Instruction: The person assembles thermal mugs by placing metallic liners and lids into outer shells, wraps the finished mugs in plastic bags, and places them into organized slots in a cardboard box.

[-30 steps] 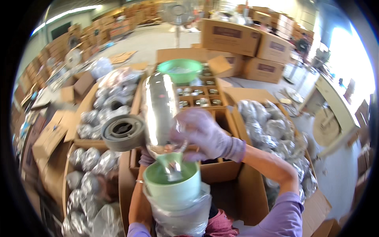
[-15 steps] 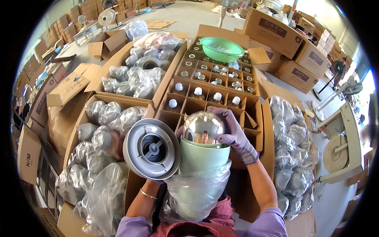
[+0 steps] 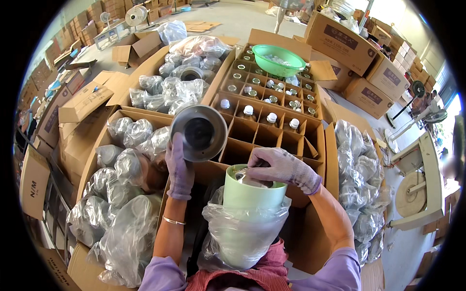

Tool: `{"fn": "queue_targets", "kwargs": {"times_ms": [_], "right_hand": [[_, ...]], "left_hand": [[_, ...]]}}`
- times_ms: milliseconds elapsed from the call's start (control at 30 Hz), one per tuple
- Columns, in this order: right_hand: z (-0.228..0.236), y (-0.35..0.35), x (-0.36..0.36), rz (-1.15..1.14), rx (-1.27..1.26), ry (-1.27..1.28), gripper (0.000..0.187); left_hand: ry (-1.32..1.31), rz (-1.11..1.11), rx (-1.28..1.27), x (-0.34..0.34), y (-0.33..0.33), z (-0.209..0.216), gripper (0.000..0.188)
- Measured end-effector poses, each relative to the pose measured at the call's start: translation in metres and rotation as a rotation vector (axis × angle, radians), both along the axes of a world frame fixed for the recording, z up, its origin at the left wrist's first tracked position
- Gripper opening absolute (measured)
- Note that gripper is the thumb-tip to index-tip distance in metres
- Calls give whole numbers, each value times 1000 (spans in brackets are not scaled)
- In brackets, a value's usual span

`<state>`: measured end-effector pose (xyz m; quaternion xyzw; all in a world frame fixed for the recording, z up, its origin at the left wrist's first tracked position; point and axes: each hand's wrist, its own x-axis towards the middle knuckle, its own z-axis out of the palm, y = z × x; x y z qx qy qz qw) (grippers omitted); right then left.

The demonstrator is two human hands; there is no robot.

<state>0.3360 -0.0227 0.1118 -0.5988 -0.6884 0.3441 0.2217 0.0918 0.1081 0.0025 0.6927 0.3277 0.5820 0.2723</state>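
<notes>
A pale green vacuum-flask shell [image 3: 252,198] stands upright against my lap, its lower part wrapped in a clear plastic bag [image 3: 242,235]. Inside its open mouth a silvery glass liner [image 3: 250,181] shows. My gloved right hand [image 3: 284,167] reaches over the rim with bent fingers on the liner; its fingertips are partly hidden. To the left of the shell, my gloved left hand [image 3: 179,167] grips a round grey flask base [image 3: 219,133] by its edge, its dark hollow facing up. The base is held apart from the shell.
A divided carton [image 3: 235,130] in front holds white-capped bottles; another behind carries a green bowl [image 3: 279,60]. Cartons of plastic-wrapped parts flank me left [image 3: 131,169] and right [image 3: 357,184]. Stacked boxes [image 3: 340,41] stand at the far right.
The silvery liner has sunk from above the shell's mouth to inside it, with my right hand following. My left hand has raised the grey base away from the shell and turned it over.
</notes>
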Motion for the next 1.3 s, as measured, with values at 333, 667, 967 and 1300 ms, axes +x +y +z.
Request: {"fn": "queue_targets", "kwargs": {"times_ms": [333, 667, 967, 1300], "right_hand": [[6, 17, -19, -10, -122, -566, 82], [-64, -37, 18, -326, 297, 1176, 85], [-62, -50, -18, -470, 341, 902, 62], [-102, -41, -21, -319, 344, 1200, 64]], "left_hand": [[-69, -337, -189, 67, -18, 59, 49], [69, -819, 48, 73, -25, 73, 51], [-121, -918, -91, 63, -30, 43, 48], [145, -797, -81, 51, -49, 66, 24]]}}
